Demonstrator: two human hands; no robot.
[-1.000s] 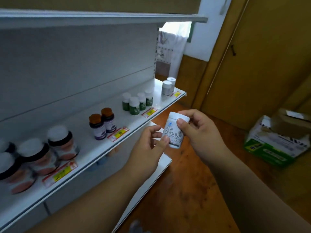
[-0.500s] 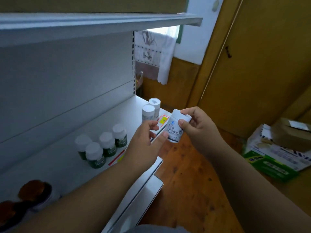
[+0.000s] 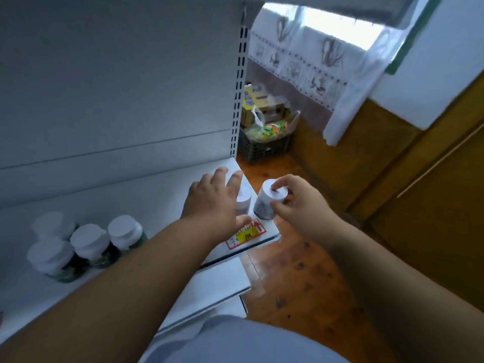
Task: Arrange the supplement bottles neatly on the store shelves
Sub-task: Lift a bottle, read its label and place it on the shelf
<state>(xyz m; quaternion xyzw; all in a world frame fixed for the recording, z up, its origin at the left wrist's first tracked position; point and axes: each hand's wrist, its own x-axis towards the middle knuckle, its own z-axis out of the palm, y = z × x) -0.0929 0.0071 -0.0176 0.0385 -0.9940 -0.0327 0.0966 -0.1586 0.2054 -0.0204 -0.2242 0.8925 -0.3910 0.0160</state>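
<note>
A white supplement bottle [image 3: 265,205] with a white cap and blue print is at the right front corner of the white shelf [image 3: 146,197]; whether its base touches the shelf is unclear. My right hand [image 3: 298,205] pinches its cap from above. My left hand [image 3: 213,203] reaches over the shelf end with fingers stretched out, covering another white bottle [image 3: 244,201] that stands just left of the held one. Its thumb lies near the red-and-yellow price tag [image 3: 246,235].
Several green bottles with white caps [image 3: 86,244] stand grouped on the shelf's left. A lower shelf [image 3: 220,281] juts out below. Past the shelf end, a dark crate of packaged goods [image 3: 264,142] sits on the wooden floor under a curtain [image 3: 314,64]. Wooden panelling lies right.
The view has swung right and down. My right hand has brought the white bottle down to the shelf corner, gripping its cap; my left hand has let go and reached over the shelf bottles.
</note>
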